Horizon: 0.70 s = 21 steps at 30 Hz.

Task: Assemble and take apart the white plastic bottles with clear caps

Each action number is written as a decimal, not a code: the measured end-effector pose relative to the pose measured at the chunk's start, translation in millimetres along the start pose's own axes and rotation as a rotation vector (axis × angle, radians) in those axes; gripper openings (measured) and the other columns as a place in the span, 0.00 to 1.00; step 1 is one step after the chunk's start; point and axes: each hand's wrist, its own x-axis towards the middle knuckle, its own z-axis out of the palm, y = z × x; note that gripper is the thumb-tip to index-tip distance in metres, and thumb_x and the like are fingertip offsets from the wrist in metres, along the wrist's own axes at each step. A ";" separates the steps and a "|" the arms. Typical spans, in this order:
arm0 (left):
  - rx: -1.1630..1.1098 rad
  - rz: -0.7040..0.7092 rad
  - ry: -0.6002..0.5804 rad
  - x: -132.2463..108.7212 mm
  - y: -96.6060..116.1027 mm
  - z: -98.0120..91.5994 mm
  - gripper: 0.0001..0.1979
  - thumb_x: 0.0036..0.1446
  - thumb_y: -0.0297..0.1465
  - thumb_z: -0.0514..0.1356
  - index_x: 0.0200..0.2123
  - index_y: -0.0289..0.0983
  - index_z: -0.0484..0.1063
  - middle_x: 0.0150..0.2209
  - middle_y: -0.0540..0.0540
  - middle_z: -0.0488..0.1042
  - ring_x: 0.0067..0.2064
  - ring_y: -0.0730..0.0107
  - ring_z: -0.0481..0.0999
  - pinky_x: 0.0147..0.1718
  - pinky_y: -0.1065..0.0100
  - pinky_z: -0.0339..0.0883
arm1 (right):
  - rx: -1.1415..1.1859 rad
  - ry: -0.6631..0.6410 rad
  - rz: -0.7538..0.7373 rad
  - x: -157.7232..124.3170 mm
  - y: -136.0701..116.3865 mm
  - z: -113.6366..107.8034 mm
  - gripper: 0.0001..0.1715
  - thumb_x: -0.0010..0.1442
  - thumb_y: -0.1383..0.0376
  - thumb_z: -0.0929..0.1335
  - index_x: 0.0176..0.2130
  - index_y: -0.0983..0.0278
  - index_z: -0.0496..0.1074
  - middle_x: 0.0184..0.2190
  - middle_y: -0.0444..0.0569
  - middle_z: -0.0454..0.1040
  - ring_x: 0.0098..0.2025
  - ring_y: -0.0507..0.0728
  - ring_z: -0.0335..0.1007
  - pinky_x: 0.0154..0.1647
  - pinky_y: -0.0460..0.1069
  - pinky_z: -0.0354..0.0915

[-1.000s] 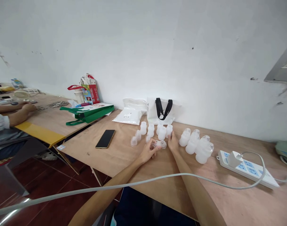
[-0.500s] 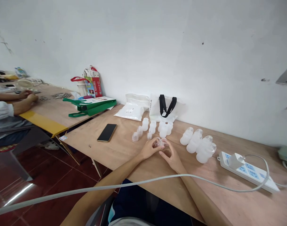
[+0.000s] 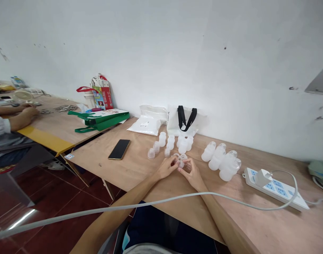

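In the head view, a small clear plastic ring-shaped piece [image 3: 180,163] is held just above the table between my hands. My left hand [image 3: 166,168] is closed on it from the left with thumb and fingers. From the right, my right hand [image 3: 193,174] pinches it with curved fingers. Right behind the fingers lie clear rings [image 3: 183,156], partly hidden. Clear domed caps [image 3: 151,153] and a small stack of clear threaded rings [image 3: 167,152] stand to the left. Farther back are frosted white bottles [image 3: 170,142]. Several frosted bottles with clear caps [image 3: 218,157] stand at the right.
A phone [image 3: 119,149] lies left. White packages [image 3: 148,121] and a bag with black handles [image 3: 181,121] rest by the wall. A power strip [image 3: 276,188] sits right; its grey cable [image 3: 161,201] crosses before my forearms. Another person's hands [image 3: 27,113] rest at the left table.
The clear piece has tilted and dropped slightly between my fingers, showing its round face. The rings behind it show more clearly. The whole view has shifted slightly.
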 end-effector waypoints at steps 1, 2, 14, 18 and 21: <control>-0.033 -0.004 0.019 0.0 -1.3 1.8 0.14 0.65 0.41 0.55 0.32 0.38 0.66 0.27 0.52 0.68 0.29 0.72 0.66 0.30 0.70 0.58 | 0.034 0.008 0.010 0.5 -0.8 1.3 0.22 0.57 0.52 0.74 0.43 0.58 0.64 0.46 0.51 0.80 0.49 0.60 0.78 0.54 0.57 0.72; -0.084 -0.016 0.026 -0.1 -2.7 3.8 0.15 0.65 0.42 0.55 0.32 0.38 0.66 0.26 0.53 0.67 0.28 0.73 0.66 0.29 0.71 0.58 | 0.066 0.016 0.020 0.9 -1.6 2.4 0.23 0.57 0.51 0.75 0.42 0.58 0.63 0.44 0.51 0.80 0.48 0.60 0.78 0.52 0.57 0.72; -0.457 -0.174 0.273 5.7 -11.6 -3.9 0.21 0.59 0.48 0.60 0.30 0.41 0.55 0.23 0.57 0.59 0.20 0.79 0.59 0.18 0.75 0.55 | 0.322 0.103 0.087 4.4 5.4 -4.7 0.27 0.52 0.51 0.78 0.41 0.57 0.64 0.41 0.49 0.80 0.43 0.59 0.77 0.48 0.55 0.71; -0.113 -0.093 0.403 4.1 -10.5 -7.0 0.20 0.59 0.44 0.61 0.27 0.40 0.55 0.27 0.55 0.61 0.27 0.76 0.62 0.26 0.73 0.60 | 0.200 0.290 0.054 10.8 13.7 -7.2 0.32 0.50 0.52 0.78 0.48 0.58 0.66 0.48 0.53 0.78 0.52 0.62 0.75 0.55 0.58 0.70; -0.032 -0.114 0.495 5.8 -11.1 -8.7 0.17 0.61 0.43 0.60 0.29 0.40 0.57 0.27 0.54 0.62 0.28 0.74 0.63 0.27 0.72 0.59 | 0.078 0.303 0.019 12.7 16.1 -10.1 0.31 0.53 0.52 0.77 0.51 0.58 0.66 0.52 0.55 0.77 0.56 0.63 0.74 0.60 0.61 0.66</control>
